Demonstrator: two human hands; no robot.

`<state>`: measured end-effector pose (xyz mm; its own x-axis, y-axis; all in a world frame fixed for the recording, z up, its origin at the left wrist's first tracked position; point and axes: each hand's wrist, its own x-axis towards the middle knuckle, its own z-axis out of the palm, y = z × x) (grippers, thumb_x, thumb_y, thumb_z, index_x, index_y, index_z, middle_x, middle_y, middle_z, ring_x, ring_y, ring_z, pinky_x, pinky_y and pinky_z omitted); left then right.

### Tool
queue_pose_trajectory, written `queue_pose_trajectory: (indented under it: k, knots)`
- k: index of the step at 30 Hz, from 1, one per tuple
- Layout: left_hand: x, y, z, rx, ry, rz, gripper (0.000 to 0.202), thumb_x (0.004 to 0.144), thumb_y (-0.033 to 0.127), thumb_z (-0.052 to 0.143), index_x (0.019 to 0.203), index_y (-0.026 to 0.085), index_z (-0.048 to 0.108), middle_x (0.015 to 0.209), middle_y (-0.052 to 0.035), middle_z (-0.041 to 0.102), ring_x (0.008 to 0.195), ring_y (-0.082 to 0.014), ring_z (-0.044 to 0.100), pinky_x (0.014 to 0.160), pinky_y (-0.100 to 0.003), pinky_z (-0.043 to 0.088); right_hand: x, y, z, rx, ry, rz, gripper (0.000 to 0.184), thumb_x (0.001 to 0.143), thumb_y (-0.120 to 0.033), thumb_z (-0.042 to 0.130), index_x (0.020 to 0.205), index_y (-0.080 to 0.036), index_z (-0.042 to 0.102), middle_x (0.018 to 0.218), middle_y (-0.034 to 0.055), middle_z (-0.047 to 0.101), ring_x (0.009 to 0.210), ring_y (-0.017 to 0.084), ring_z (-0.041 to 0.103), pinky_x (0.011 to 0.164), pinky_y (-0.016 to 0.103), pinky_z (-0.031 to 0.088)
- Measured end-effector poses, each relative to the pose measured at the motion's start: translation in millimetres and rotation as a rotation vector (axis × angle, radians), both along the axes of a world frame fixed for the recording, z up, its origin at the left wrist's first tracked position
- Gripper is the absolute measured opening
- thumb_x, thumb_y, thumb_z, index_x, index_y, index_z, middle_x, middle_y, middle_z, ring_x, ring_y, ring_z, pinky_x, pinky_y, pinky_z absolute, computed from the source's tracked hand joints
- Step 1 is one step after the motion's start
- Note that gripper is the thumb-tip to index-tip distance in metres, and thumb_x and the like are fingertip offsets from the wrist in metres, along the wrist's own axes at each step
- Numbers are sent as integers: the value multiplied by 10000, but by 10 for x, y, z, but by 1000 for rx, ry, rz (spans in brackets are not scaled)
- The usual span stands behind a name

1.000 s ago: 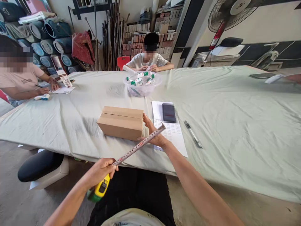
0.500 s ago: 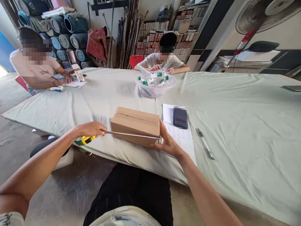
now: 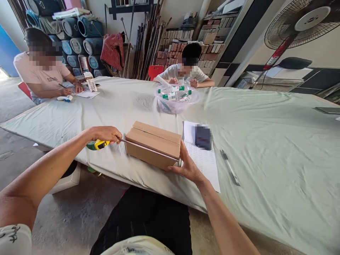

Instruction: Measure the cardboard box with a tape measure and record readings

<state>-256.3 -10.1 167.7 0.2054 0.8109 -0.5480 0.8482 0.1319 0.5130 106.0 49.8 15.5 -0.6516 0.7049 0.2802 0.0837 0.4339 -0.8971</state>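
In front of me a closed cardboard box (image 3: 155,136) lies on the cloth-covered table. My left hand (image 3: 108,134) is closed at the box's left end, with a yellow and green tape measure (image 3: 101,144) hanging under its fingers. The thin tape blade (image 3: 148,147) runs from these fingers along the upper front edge of the box. My right hand (image 3: 190,166) grips the right end of the box, thumb on the front face and fingers around the far side. The blade's end is near that hand; whether the fingers pinch it I cannot tell.
Right of the box lie a printed sheet (image 3: 212,170), a dark blurred item (image 3: 203,137) and a pen (image 3: 230,168). Farther back stands a plastic basin (image 3: 172,107) with bottles. Two people (image 3: 44,76) sit across the table. A fan (image 3: 309,21) stands at right.
My left hand has risen slightly, bringing the blade from across the front face up to the box's top front edge. My right hand keeps its grip. The view has shifted a little.
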Motion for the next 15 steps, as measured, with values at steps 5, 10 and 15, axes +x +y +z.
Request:
queue_pose_trajectory:
  k: [5, 10, 15]
  knots:
    - [-32, -57, -64, -82, -54, -68, 190, 749, 318, 570, 748, 157, 671, 532, 2, 528, 520, -144, 440, 519, -246, 317, 36, -1, -22, -58, 29, -28, 1122, 705, -398, 783, 1499, -417, -10, 1612, 27, 72, 1463, 313, 160, 1111, 535, 325]
    - [90, -332, -251, -156, -288, -18, 271, 813, 397, 561, 854, 151, 669, 600, 2, 596, 575, -142, 489, 584, -241, 370, 102, -7, -18, -178, 78, -89, 1138, 697, -403, 784, 1485, -454, -36, 1556, 47, 259, 1426, 318, 268, 1049, 555, 395]
    - [537, -726, -716, -166, -689, 322, 288, 804, 432, 622, 836, 146, 638, 611, -16, 644, 564, -133, 527, 577, -242, 380, 22, -105, 26, -238, 158, -162, 1086, 716, -417, 762, 1485, -460, -4, 1501, 57, 350, 1365, 305, 366, 973, 515, 469]
